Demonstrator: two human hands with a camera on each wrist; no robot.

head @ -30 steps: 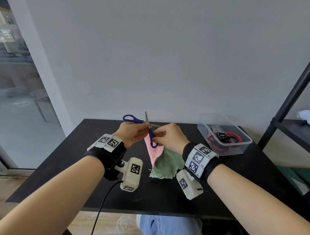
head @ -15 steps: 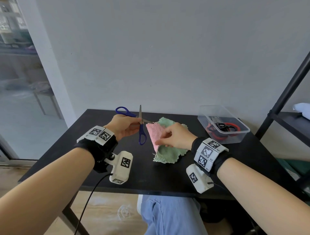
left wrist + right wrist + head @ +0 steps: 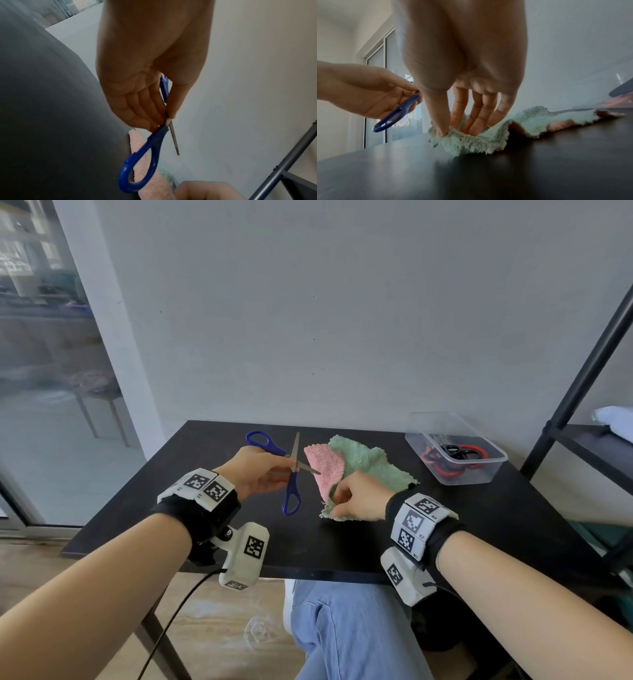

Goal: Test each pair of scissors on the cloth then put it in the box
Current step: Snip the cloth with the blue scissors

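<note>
My left hand point(image 3: 260, 470) pinches the blue-handled scissors point(image 3: 291, 494) at the pivot, just above the table. Their blades are spread wide; one tip points at the cloth's pink fold point(image 3: 323, 463). The left wrist view shows my fingers and thumb point(image 3: 147, 102) on the scissors point(image 3: 145, 152) where blade meets handle. The green and pink cloth point(image 3: 370, 463) lies on the black table point(image 3: 342, 542). My right hand point(image 3: 356, 498) pinches its near corner; the right wrist view shows my thumb and fingers point(image 3: 471, 115) dug into the cloth point(image 3: 530, 121).
A clear plastic box point(image 3: 469, 474) stands at the back right of the table and holds red and black scissors point(image 3: 455, 455). A black metal rack point(image 3: 582, 371) rises at the right. A wall runs close behind the table. My knees sit under the front edge.
The cloth went from hanging between my hands to lying on the table. My right hand left the scissors and followed the cloth down. My left hand moved left, keeping the scissors.
</note>
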